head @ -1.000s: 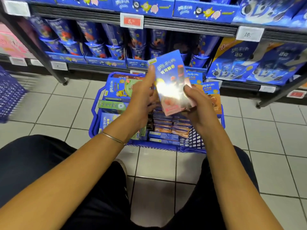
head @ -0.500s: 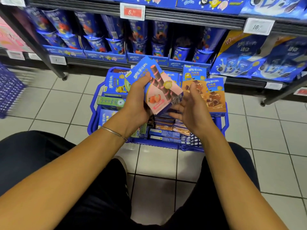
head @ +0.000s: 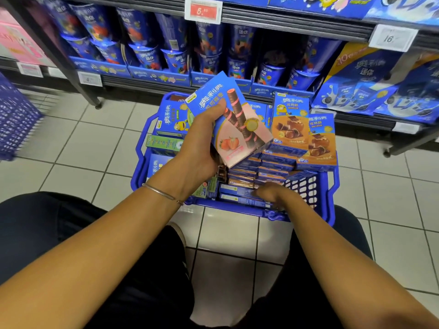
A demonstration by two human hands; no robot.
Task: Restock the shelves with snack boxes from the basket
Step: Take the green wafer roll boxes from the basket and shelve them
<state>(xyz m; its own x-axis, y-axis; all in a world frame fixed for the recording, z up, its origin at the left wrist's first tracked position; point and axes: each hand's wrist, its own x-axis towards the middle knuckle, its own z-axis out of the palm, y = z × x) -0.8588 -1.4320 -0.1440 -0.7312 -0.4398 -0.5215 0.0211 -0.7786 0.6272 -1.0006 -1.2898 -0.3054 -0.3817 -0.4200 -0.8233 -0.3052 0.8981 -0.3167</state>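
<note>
Strawberry wafer-roll box point(head: 240, 124) hangs tilted above the middle of the blue basket point(head: 261, 213), clasped at its left edge by the left grip point(head: 202, 143), thumb across the front. The right grip point(head: 273, 193) lies low at the basket's near right corner on flat-stacked boxes point(head: 273, 167); blur hides whether it grasps one. Chocolate boxes point(head: 291, 124) stand upright at the far right edge.

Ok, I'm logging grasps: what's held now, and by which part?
Left hand holds the strawberry box by its left edge, thumb on front. Right hand in the basket: cannot tell.
</note>
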